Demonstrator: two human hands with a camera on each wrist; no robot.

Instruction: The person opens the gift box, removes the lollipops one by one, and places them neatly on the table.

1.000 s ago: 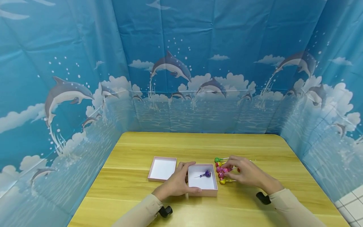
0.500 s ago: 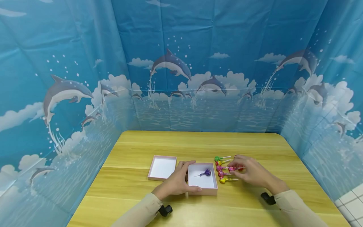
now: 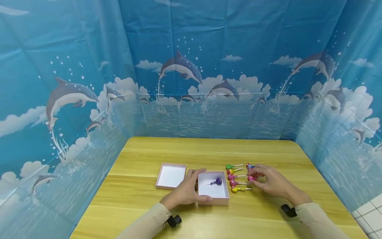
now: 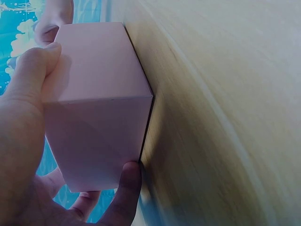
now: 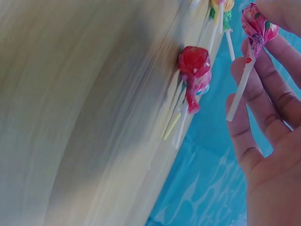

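Observation:
My left hand (image 3: pixel 186 191) grips the open pink box (image 3: pixel 213 201) by its left side, thumb along the near wall. In the left wrist view, the thumb lies on one pink wall and a fingertip touches the bottom edge. A purple lollipop (image 3: pixel 219 181) lies inside the box on the white bottom. My right hand (image 3: pixel 273 182) pinches a pink lollipop (image 5: pixel 258 28) by its wrapped head, its white stick hanging free in the right wrist view. Left of that hand, a column of lollipops has green (image 3: pixel 228 167), red-and-yellow, pink and yellow (image 3: pixel 234 189) wrappers.
A shallow pink lid (image 3: pixel 171 176) with a white inside lies left of the box. Behind the right hand's fingers is a red-and-blue lollipop (image 3: pixel 249 165); a red lollipop (image 5: pixel 194 66) shows near the hand. A dolphin-print curtain (image 3: pixel 191 119) borders the wooden table (image 3: pixel 143 149).
My right hand has moved right, away from the box, with the pink lollipop in its fingers, uncovering the left column of lollipops. The left hand and the box have stayed in place.

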